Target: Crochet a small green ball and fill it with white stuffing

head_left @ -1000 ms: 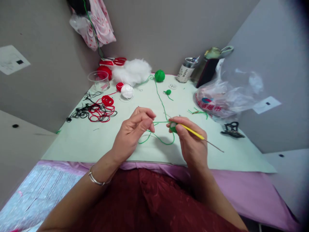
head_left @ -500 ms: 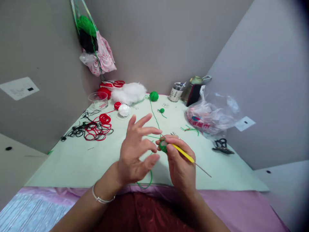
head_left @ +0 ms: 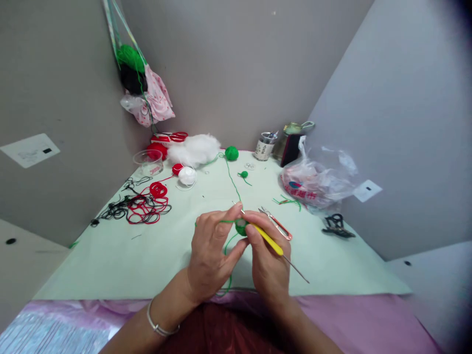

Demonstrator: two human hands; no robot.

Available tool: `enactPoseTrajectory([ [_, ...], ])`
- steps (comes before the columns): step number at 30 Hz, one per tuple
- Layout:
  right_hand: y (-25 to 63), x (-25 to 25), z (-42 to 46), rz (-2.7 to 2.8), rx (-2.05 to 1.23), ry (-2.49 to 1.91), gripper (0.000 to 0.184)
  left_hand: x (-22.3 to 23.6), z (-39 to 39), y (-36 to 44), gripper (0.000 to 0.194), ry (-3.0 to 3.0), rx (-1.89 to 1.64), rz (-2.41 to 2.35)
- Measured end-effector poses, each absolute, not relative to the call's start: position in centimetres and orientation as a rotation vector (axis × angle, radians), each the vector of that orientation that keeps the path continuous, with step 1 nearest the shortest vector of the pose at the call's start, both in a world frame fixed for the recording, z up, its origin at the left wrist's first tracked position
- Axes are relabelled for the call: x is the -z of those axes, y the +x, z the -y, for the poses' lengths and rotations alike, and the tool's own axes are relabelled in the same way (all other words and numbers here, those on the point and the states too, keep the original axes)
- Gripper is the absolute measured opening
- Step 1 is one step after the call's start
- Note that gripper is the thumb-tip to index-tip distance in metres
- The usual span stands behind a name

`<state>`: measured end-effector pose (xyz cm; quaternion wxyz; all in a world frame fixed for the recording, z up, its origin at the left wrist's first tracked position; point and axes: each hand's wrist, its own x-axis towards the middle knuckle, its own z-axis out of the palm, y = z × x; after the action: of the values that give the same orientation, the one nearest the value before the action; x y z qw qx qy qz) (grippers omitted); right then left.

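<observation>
My right hand (head_left: 272,253) is closed around the yellow handle of a crochet hook (head_left: 268,239), whose thin metal shaft sticks out toward the lower right. At its fingertips is a small round green crochet piece (head_left: 241,228) with white showing in its opening. Green yarn (head_left: 226,221) runs across the fingers of my left hand (head_left: 212,255). That hand's thumb and forefinger close on the left side of the piece; their exact contact is partly hidden. A loop of yarn hangs below. Small thread snips (head_left: 276,223) lie just behind my right hand.
Behind the hands are a green yarn ball (head_left: 231,153), white stuffing (head_left: 195,150) and a white yarn ball (head_left: 187,175). Tangled red and black yarn (head_left: 142,209) lies left. On the right are a plastic bag (head_left: 313,182), a black hair claw (head_left: 337,226) and a pen can (head_left: 264,146).
My left hand let the yarn go slack, spread its fingers, then came in against the crochet piece with yarn over its fingers. My right hand kept the hook. The view tilted upward.
</observation>
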<state>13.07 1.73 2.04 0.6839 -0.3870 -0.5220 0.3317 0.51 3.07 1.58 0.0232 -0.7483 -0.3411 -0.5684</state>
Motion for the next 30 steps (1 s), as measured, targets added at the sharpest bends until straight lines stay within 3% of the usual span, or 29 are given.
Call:
enactPoseTrajectory([
  [10,12.7,-1.5,-2.4,1.197,-0.661,-0.956,0.019,-0.4,-3.9,0.8,0.070,-2.361,1.791,1.178],
  [17,14.5,-1.3,-2.1,1.387,-0.390,-0.863,0.030,-1.4,-2.7,0.5,0.069,-2.621,2.381,1.403],
  [23,15.0,-0.7,-1.7,1.305,-0.599,-0.772,0.024,-2.0,-2.5,0.2,0.083,-2.680,2.809,1.575],
  [30,16.5,-1.2,-1.9,1.369,-0.776,-0.688,0.018,-2.2,-2.9,-0.2,0.103,-2.750,2.940,1.531],
])
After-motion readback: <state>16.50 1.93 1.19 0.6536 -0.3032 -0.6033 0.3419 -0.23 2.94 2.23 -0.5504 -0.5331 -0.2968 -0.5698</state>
